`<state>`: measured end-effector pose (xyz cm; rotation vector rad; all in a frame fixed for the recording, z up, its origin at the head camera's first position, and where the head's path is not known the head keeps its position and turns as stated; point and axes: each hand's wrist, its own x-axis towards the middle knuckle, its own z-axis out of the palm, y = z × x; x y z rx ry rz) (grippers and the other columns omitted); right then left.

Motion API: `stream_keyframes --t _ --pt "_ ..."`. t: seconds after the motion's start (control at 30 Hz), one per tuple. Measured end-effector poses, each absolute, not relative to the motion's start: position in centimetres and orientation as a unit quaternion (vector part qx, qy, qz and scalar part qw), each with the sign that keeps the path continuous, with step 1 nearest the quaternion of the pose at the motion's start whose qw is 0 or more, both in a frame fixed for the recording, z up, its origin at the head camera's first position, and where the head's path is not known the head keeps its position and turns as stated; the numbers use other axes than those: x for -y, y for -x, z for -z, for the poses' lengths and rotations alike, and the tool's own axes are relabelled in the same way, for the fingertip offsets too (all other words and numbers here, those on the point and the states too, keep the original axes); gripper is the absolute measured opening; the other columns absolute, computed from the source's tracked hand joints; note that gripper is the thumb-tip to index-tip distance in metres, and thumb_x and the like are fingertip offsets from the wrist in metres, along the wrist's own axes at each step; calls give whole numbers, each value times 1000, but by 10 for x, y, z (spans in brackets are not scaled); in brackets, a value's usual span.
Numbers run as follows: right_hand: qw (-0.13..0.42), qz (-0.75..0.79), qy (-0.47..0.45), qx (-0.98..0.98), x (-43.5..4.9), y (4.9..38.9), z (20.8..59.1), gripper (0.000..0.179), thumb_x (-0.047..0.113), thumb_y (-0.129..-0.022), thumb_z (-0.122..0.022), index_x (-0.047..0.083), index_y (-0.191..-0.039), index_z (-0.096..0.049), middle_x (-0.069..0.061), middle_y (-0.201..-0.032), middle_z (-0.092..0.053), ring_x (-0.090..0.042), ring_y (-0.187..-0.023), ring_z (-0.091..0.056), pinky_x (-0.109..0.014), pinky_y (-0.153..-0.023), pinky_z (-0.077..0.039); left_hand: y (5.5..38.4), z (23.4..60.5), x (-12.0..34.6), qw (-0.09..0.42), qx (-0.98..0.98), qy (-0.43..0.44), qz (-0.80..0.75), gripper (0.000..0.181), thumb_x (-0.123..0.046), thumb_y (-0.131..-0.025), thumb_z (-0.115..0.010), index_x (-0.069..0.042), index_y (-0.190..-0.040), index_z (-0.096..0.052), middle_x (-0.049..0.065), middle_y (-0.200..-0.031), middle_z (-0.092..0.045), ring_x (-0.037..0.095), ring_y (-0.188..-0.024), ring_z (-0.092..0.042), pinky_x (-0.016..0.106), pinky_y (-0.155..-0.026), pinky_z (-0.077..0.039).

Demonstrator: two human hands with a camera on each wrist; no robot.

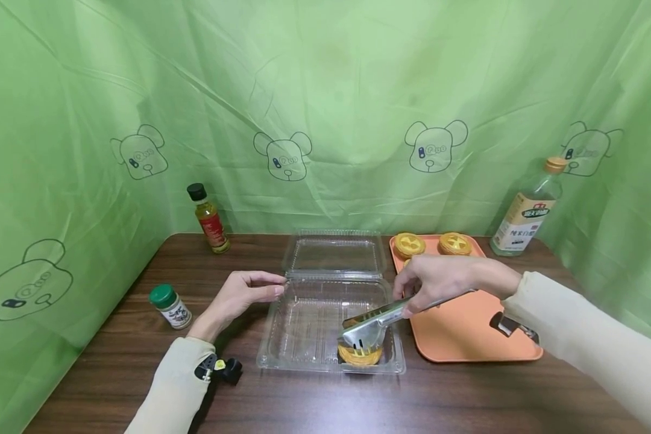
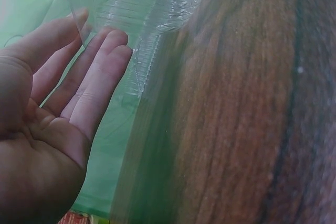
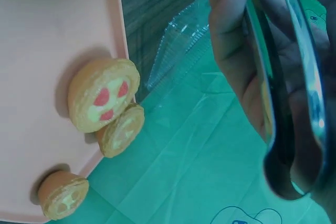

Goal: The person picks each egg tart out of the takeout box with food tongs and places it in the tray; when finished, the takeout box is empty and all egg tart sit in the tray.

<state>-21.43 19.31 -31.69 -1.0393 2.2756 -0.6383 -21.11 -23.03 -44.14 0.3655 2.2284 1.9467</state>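
A clear plastic clamshell box [image 1: 325, 366] lies on the table with its lid [image 1: 333, 253] folded back. My left hand [image 1: 242, 298] pinches the box's left rim between thumb and fingers; the left wrist view shows the thin plastic edge [image 2: 79, 31] there. Metal food tongs [image 1: 390, 314] are in the grip of my right hand [image 1: 446, 280]. Their slotted ends are around an egg tart [image 1: 360, 358] in the front right corner of the box. Behind my right hand, egg tarts [image 1: 409, 244] sit on an orange tray [image 1: 466, 337]; one tart [image 3: 104, 95] shows red pieces on top.
A green-capped seasoning jar [image 1: 170, 306] stands left of my left hand. An oil bottle [image 1: 210, 220] is at the back left, and a tall bottle with an orange cap [image 1: 526, 211] at the back right. Green cloth [image 1: 352, 120] hangs behind the table.
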Motion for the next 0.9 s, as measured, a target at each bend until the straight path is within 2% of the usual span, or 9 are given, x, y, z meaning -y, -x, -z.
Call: stream_keyframes --t 0.53,0.9 --pt "228 283 412 -835 -207 203 330 12 19 -93 -83 13 -103 -79 10 -78 -65 -6 -67 -61 -22 -56 -52 211 440 231 89 -753 -113 -643 34 -8 -95 -82 9 -123 -74 23 -117 -75 19 -98 -76 36 -90 -63" --pt "223 296 403 -837 -213 198 330 14 21 -96 -81 15 -108 -78 9 -78 -65 -7 -68 -61 -23 -57 -52 211 438 231 87 -752 -112 -643 34 -8 -94 -82 9 -123 -74 22 -117 -76 18 -98 -76 35 -89 -63"
